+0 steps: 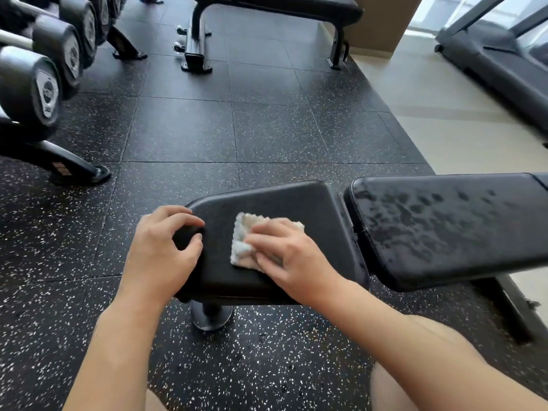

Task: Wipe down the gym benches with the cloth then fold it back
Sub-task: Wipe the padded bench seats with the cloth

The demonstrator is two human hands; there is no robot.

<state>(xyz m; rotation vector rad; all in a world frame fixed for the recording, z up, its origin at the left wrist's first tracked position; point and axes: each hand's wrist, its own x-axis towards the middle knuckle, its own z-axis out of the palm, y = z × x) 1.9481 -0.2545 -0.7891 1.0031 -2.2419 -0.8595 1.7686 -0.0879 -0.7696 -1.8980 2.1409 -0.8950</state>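
Note:
A black padded gym bench stands in front of me, with a small seat pad (278, 200) on the left and a long back pad (444, 226) on the right that shows damp streaks. A crumpled white cloth (244, 241) lies on the seat pad. My right hand (290, 259) presses flat on the cloth, its fingers spread over it. My left hand (166, 247) grips the left end of the seat pad, fingers curled over the edge. A second black bench (267, 7) stands farther away at the top.
A dumbbell rack (44, 84) with several dumbbells lines the left side, its foot (74, 170) jutting onto the speckled rubber floor (207, 129). A treadmill (504, 63) sits on the pale floor at the top right. My bare knees show at the bottom edge.

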